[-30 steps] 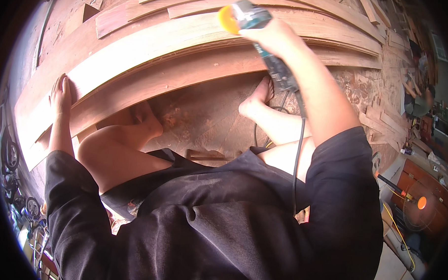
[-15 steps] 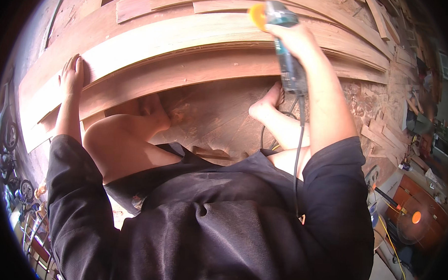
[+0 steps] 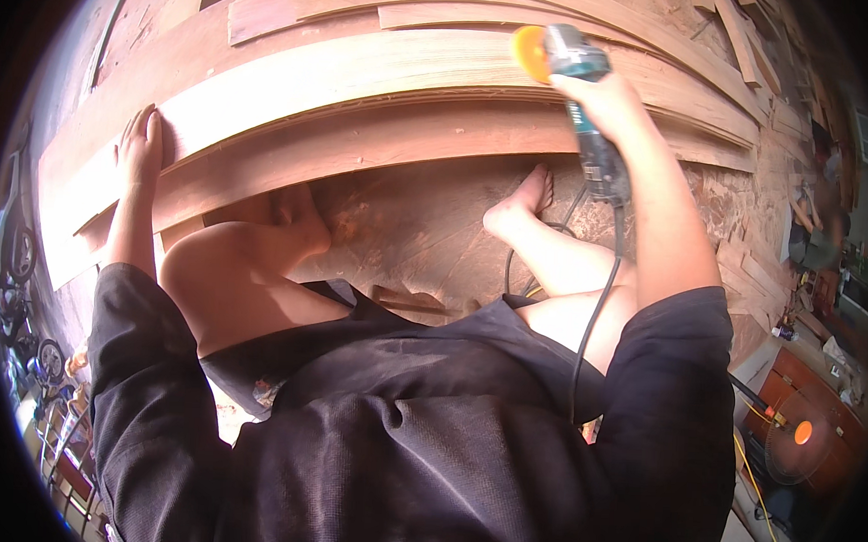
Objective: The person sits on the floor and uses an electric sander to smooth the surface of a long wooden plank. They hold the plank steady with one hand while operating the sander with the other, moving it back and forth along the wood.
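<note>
The rounded teal-and-black plastic handheld power tool (image 3: 598,160) turns silver-grey at its metal head, with a flat, round, yellow-orange disc (image 3: 530,54) beside it. The long, pale wooden board (image 3: 364,73) runs cream to pinkish, streaked lengthwise with fine grain and glaring almost white toward its left end; the long reddish-tan wooden board (image 3: 362,149) below looks darker. The thin cable (image 3: 617,249) is black, the loose cloth shirt (image 3: 408,461) black with faint greyish smudges, the flat floor (image 3: 407,222) mottled brown.
</note>
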The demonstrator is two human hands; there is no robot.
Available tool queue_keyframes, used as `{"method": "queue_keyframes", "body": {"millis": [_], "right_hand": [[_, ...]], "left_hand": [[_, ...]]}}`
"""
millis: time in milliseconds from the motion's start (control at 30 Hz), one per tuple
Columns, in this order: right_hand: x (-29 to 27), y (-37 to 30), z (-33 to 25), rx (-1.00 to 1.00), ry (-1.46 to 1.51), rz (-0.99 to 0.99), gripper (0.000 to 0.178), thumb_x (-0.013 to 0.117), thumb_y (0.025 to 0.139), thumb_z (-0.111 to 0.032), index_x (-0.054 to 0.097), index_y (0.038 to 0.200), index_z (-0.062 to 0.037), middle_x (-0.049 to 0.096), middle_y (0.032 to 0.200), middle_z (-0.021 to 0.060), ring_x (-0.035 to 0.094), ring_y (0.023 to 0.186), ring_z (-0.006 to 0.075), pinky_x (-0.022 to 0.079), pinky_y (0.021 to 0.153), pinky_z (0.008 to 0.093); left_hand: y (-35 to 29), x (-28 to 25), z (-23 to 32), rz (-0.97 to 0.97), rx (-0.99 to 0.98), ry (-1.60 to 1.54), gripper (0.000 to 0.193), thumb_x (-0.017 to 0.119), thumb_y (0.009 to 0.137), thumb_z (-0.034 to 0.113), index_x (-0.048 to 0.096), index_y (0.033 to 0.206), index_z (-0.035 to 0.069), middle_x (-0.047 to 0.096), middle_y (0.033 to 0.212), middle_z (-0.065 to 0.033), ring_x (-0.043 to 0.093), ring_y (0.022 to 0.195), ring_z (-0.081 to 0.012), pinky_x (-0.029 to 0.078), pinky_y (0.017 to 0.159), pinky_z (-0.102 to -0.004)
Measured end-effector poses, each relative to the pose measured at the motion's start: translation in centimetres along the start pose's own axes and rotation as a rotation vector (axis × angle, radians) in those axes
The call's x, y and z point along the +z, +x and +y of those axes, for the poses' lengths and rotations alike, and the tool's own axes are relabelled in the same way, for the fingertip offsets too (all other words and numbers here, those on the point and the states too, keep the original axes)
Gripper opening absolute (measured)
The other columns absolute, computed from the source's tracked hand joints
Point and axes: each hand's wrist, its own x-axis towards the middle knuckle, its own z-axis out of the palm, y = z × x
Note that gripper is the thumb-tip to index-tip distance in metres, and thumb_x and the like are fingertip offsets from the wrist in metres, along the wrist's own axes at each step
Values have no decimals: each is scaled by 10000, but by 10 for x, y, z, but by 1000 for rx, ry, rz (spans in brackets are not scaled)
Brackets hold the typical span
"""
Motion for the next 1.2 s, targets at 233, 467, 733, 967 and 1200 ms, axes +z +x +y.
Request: {"method": "queue_keyframes", "body": {"millis": [233, 467, 733, 967, 1200], "right_hand": [[-26, 23, 71, 228, 236, 84, 620, 836, 875, -522, 767, 1259, -39, 753, 1052, 107, 698, 884, 187, 558, 808, 376], [65, -35, -74, -87, 89, -75, 606, 844, 879, -486, 724, 1314, -81, 784, 1075, 115, 744, 965, 226, 586, 896, 405], [85, -71, -112, -199, -174, -109, 695, 835, 836, -562, 698, 1357, -124, 795, 1150, 174, 775, 1085, 307, 584, 998, 449], [7, -40, 23, 78, 45, 16, 602, 857, 844, -500, 784, 1259, -69, 791, 1067, 140, 744, 986, 224, 564, 914, 385], [-6, -6, 84, 120, 136, 120, 637, 865, 831, -547, 808, 1169, -10, 797, 1020, 165, 761, 955, 240, 576, 878, 383]], "left_hand": [[-9, -3, 27, 7, -37, 24, 549, 387, 1105, 549, 607, 1533, 283, 569, 1612, -15, 461, 1541, -215, 204, 1299, -610], [-11, -20, 43, -16, -48, 70, 555, 391, 1104, 574, 591, 1545, 303, 545, 1635, 5, 441, 1555, -215, 196, 1306, -605], [1, -4, 25, -52, -21, 10, 577, 354, 1108, 575, 551, 1574, 298, 500, 1669, -23, 403, 1582, -221, 188, 1302, -615], [-2, -11, 24, -70, -48, 52, 590, 344, 1106, 572, 545, 1581, 284, 496, 1673, -23, 402, 1583, -225, 181, 1303, -616], [5, 0, 26, -69, -31, 36, 598, 332, 1105, 574, 526, 1598, 296, 494, 1677, -7, 410, 1577, -218, 187, 1302, -616]]}}
